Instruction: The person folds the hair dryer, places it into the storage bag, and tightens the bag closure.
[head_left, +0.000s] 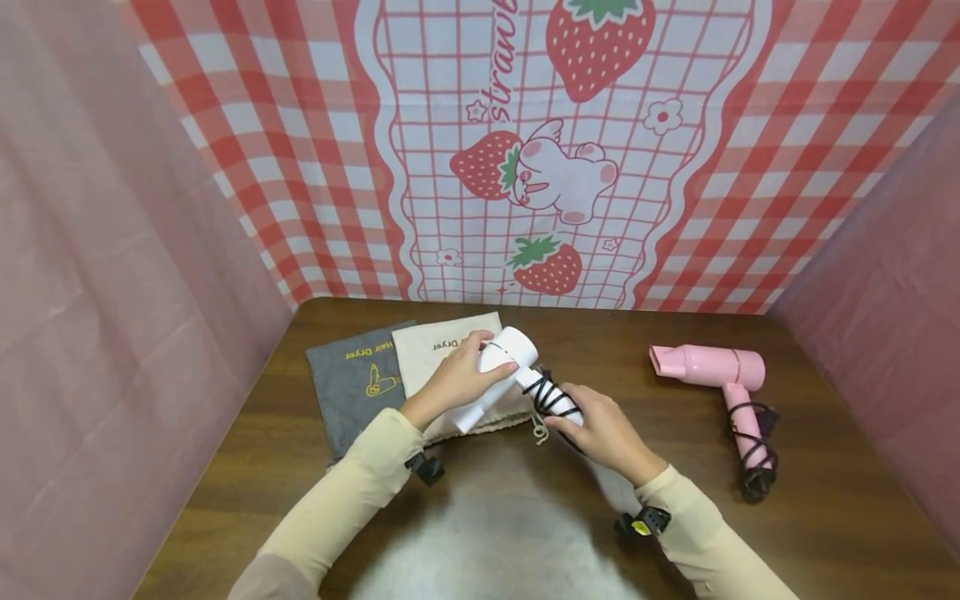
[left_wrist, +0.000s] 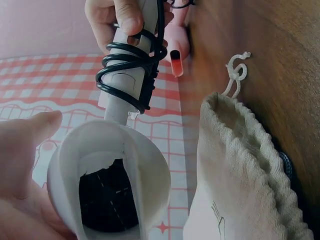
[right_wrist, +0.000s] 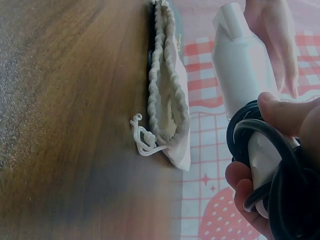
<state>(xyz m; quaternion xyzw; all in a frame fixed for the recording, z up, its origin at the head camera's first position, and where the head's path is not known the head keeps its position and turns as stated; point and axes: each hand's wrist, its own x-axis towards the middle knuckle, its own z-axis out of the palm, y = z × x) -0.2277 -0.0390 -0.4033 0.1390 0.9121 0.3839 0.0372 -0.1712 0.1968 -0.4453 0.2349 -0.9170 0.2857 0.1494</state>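
Head view. Setting: brown wooden table (head_left: 232, 500), red-and-white checked curtain (head_left: 330, 208) printed with strawberries along its far edge. On the table, far left: grey pouch (head_left: 348, 392), yellow "Hair Dryer" lettering; cream drawstring pouch (head_left: 420, 354), overlapping its right part. Far right, well apart: pink hair dryer (head_left: 712, 367), dark cord wound about the handle. Count: hair dryers, two; pouches, two; hands, two. White hair dryer (head_left: 517, 343): between the hands, in front of the cream drawstring pouch, hiding part of it; nozzle (head_left: 468, 417) toward the near left. Left hand (head_left: 465, 372): at the barrel, thumb and fingers spread. Right hand (head_left: 603, 425): curled round the handle, black cord (head_left: 547, 392) coiled upon it.

Left wrist view. Cream drawstring pouch to the right of the nozzle, one knotted drawstring (left_wrist: 236, 75) at its mouth. Left hand lies beside the barrel, thumb extended.

Right wrist view. Cream drawstring pouch, mouth parted, lies on the table. Right hand grips handle and coils together; the left hand's fingers run straight behind the barrel.
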